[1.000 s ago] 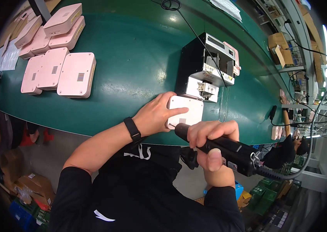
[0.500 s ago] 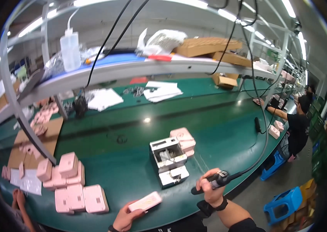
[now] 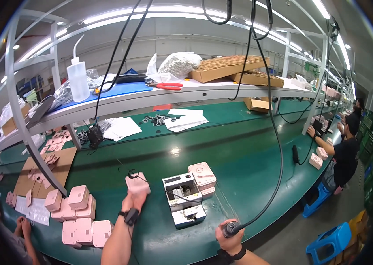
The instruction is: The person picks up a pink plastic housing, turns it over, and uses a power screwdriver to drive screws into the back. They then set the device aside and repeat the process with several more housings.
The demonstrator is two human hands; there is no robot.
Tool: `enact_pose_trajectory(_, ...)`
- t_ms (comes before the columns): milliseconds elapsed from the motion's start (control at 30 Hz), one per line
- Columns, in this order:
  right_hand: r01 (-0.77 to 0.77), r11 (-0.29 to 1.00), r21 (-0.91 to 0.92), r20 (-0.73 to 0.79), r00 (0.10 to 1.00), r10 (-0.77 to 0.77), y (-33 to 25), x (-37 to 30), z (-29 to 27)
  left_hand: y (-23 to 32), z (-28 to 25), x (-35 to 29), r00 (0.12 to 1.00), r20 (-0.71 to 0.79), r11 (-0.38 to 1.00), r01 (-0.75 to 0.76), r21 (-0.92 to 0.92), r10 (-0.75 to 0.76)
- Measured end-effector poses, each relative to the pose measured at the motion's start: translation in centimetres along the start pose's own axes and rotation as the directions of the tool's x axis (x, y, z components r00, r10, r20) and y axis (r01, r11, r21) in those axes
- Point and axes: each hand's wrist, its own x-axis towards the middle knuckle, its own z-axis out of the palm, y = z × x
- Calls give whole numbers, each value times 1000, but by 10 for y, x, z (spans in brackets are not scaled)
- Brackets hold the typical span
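Note:
My left hand (image 3: pixel 136 201) reaches over the table left of the white fixture, its fingers closed about a pink square housing (image 3: pixel 139 184). A thin black looped cable (image 3: pixel 132 173) shows at the housing's far edge; whether my fingers also grip it is hidden. Near the table's front edge my right hand (image 3: pixel 229 240) is wrapped round a black corded electric screwdriver (image 3: pixel 231 228); its tip is hidden. Between the hands stands the white fixture with open compartments (image 3: pixel 182 194), and small metal parts lie inside. Stacked pink housings (image 3: pixel 202 173) sit against its far right side.
More pink housings (image 3: pixel 78 197) are grouped at left, beside a brown cardboard sheet (image 3: pixel 65 165). The screwdriver's cord (image 3: pixel 279 163) hangs down at right. A shelf (image 3: pixel 204 94) crosses the far side. Another person's hands (image 3: pixel 24 226) rest at left; a co-worker (image 3: pixel 349 148) sits at right.
My left hand has moved away from the front edge with a pink housing, to where the black cable lay. My right hand has moved down and closer to me with the screwdriver. The view has shifted.

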Motion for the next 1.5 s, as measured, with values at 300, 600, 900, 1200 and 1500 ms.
enact_pose_trajectory(300,-28,996,81,42,999,25,-1,-16,-14,7,71,-133,864,371,-174,-329,928,340)
enact_pose_trajectory(600,-268,875,404,199,959,202,10,3,-24,21,-11,-265,839,422,-845,79,529,343)
enact_pose_trajectory(900,-393,819,418,200,919,339,-3,49,-3,-29,32,-266,749,597,-616,-621,484,-287)
enact_pose_trajectory(1200,-120,853,508,289,957,-37,-59,95,74,-80,77,-231,545,731,-405,-827,389,-411)
enact_pose_trajectory(1500,-198,886,420,367,930,33,-39,106,85,-76,54,-203,764,526,-225,-625,748,-373)
